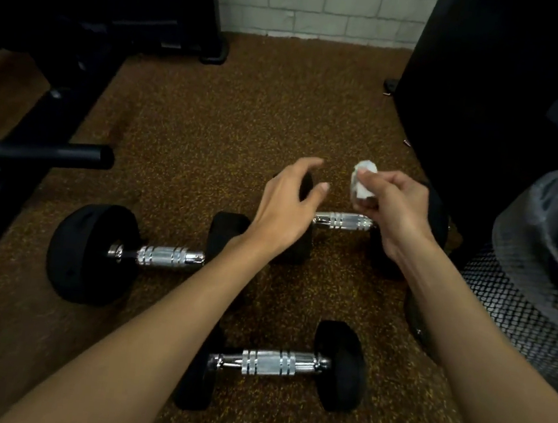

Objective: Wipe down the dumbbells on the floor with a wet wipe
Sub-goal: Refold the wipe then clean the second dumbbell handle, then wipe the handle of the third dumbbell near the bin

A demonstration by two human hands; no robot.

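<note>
Forearms, both bare, stretched from the near edge toward the middle of the scene. Nearest, between them on the speckled brown floor (pixel 175 131), lay a dumbbell (pixel 270 365). Its ridged chrome handle ran left to right and shone, with a black weight at each end, the left one partly hidden under the left forearm. Farther off and to the left lay a second dumbbell (pixel 159 256) of the same kind, its big left weight turned toward the camera and its right weight partly behind the left wrist. Beyond it the left hand (pixel 284 212) hung palm down with fingers spread and loosely curved, grasping nothing. It was above the left weight of the third dumbbell (pixel 343 221), and whether it touched that weight could not be told. Just to the right, the right hand (pixel 399 212) was raised over the same dumbbell's right end. Its thumb and fingers pinched a white wet wipe (pixel 363 182), crumpled into a small wad that showed above the chrome handle and apart from it. A mesh bin (pixel 519 305) with a dark liner stood at the right edge, and a black bar (pixel 39 151) jutted in from the left. A white brick wall (pixel 309 4) closed the far side.
</note>
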